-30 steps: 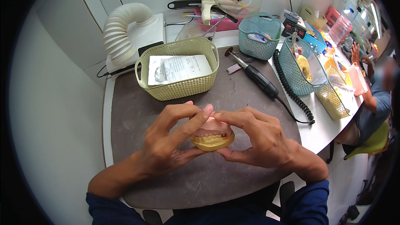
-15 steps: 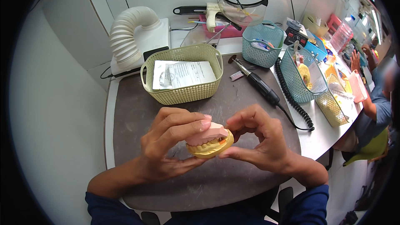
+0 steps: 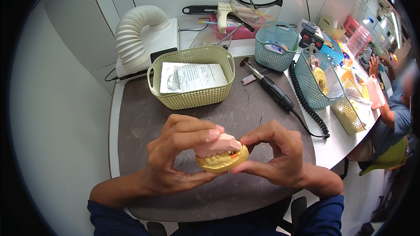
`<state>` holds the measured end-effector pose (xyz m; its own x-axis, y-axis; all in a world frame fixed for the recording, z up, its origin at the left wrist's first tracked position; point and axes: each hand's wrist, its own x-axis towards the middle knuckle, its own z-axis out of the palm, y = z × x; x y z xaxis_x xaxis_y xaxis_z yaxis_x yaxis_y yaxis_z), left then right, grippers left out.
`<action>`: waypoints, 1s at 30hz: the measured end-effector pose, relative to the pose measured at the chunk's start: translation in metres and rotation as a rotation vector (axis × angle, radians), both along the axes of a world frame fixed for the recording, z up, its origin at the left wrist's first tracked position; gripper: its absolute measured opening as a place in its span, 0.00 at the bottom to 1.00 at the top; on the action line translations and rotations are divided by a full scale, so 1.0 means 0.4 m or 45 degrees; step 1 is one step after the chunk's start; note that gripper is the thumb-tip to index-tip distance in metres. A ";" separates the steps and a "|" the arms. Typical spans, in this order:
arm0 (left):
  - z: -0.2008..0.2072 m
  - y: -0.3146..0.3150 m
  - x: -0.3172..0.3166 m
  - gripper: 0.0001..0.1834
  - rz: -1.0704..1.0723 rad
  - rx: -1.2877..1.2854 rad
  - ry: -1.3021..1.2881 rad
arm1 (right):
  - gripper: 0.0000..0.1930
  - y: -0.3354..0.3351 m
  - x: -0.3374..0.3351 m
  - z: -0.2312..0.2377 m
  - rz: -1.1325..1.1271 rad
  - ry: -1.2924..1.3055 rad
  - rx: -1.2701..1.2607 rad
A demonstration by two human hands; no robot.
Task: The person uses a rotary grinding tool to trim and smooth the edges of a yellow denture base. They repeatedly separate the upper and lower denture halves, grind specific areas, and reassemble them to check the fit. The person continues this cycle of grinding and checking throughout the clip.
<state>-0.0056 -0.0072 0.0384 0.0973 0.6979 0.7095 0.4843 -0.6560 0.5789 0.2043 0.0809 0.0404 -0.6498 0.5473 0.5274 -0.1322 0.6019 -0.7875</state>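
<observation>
Between my hands, above the front of the brown work surface, is a dental model in two halves. Its upper cast (image 3: 216, 145) is pink, and its lower cast (image 3: 218, 164) is yellow with a small orange patch at the right. The halves meet along their teeth. My left hand (image 3: 177, 153) grips both together, fingers on top of the pink cast and thumb under the yellow one. At the model's right end, my right hand (image 3: 280, 153) is closed in a pinch on the yellow cast, fingers at its back edge and thumb at its lower front.
Behind my hands stands a green basket (image 3: 192, 101) with papers. A black rotary handpiece (image 3: 275, 91) lies to its right, its coiled cord (image 3: 302, 94) trailing past blue baskets (image 3: 275, 54). A small brush (image 3: 248, 79) lies near the handpiece. At back left is a white hose (image 3: 131, 35). Another person (image 3: 396, 105) sits far right.
The model has moved slightly down toward me and tipped a little. My right fingers have come in closer against its right end; the left hand keeps its grip.
</observation>
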 end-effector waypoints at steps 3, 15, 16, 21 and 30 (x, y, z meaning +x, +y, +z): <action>0.004 -0.002 -0.001 0.36 0.007 0.013 0.027 | 0.20 0.000 0.000 0.000 0.007 0.002 0.018; 0.005 -0.002 -0.009 0.39 -0.033 0.002 0.120 | 0.24 0.001 0.009 0.006 0.055 -0.082 0.035; 0.006 -0.002 -0.009 0.39 -0.033 0.007 0.121 | 0.24 0.001 0.010 0.006 0.055 -0.082 0.036; 0.006 -0.004 -0.009 0.39 -0.024 0.017 0.129 | 0.24 0.001 0.008 0.006 0.052 -0.078 0.057; 0.007 -0.010 -0.020 0.40 -0.007 -0.109 0.129 | 0.21 0.005 -0.001 -0.002 -0.001 -0.042 0.014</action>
<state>-0.0134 -0.0114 0.0413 0.1697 0.7548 0.6336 0.5394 -0.6092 0.5813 0.2041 0.0828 0.0397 -0.6666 0.5420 0.5118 -0.1060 0.6106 -0.7848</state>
